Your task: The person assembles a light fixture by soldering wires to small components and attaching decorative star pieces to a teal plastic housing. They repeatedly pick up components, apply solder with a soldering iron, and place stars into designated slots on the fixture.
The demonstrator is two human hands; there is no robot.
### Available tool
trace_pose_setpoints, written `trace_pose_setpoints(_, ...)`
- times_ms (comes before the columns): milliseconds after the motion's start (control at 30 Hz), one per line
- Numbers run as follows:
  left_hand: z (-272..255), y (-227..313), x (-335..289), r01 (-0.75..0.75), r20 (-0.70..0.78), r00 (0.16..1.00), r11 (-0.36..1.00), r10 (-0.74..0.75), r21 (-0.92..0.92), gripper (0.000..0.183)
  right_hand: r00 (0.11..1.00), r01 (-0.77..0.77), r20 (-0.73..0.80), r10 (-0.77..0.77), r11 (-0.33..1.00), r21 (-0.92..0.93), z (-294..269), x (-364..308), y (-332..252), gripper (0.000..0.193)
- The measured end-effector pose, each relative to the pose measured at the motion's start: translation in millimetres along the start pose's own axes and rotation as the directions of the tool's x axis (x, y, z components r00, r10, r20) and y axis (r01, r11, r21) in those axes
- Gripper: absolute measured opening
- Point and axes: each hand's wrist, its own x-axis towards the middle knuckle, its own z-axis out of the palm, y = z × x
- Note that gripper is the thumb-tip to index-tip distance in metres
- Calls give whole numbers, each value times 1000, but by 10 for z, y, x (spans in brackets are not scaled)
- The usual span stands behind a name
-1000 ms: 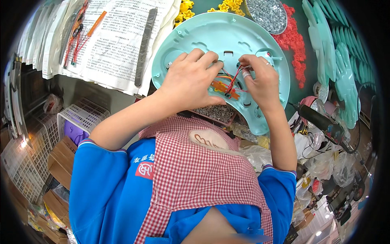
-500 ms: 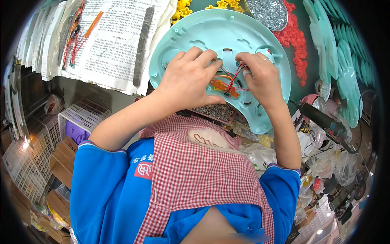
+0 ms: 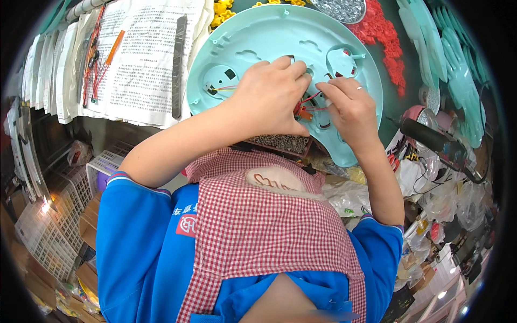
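Observation:
A curved, pale turquoise plastic shell (image 3: 280, 37) lies hollow side up before me. Across its middle rests my left hand (image 3: 274, 97), fingers bent over the shell and thumb spread apart toward the near edge; its fingertips are partly hidden. Beside that hand, my right hand (image 3: 353, 110) pinches thin red wires (image 3: 311, 98) between thumb and fingers. The wires run down to a small orange circuit board (image 3: 306, 115), mostly covered by my left hand. At the shell's left end, a small dark connector (image 3: 210, 88) has yellow and red wires attached.
Paper stacks (image 3: 145, 64) at the left carry wired orange parts (image 3: 92, 59) and a dark strip (image 3: 179, 67). Beyond the shell are yellow star-shaped pieces (image 3: 222, 12), a bowl of clear pieces (image 3: 344, 9) and red pieces (image 3: 385, 43). A dark power tool (image 3: 433, 142) stands right, below turquoise parts (image 3: 463, 97).
My left hand has moved right, over the circuit board, uncovering the shell's left end and its connector. My right hand has shifted slightly and still holds wires. The whole view has shifted a little.

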Motion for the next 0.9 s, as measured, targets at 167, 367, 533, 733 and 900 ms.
trace_pose_setpoints(167,-42,-66,-214,8,-123,992,1000,-7,9,78,990,-142,6,142,987,74,12,-148,-106,26)
trace_pose_setpoints(367,65,-112,-326,63,-206,978,994,-43,87,66,971,-229,-27,236,961,153,38,-215,-144,24)
trace_pose_setpoints(533,82,-126,-335,95,-164,983,991,-79,95,72,996,-84,-11,83,984,-157,-1,-172,-127,28)
trace_pose_setpoints(733,82,-120,-330,52,-245,969,995,-28,89,67,998,-33,-55,29,997,-73,43,-211,-53,38)
trace_pose_setpoints(900,99,-125,-334,60,-234,972,994,-36,93,68,994,-103,41,105,993,-57,3,-131,-78,57)
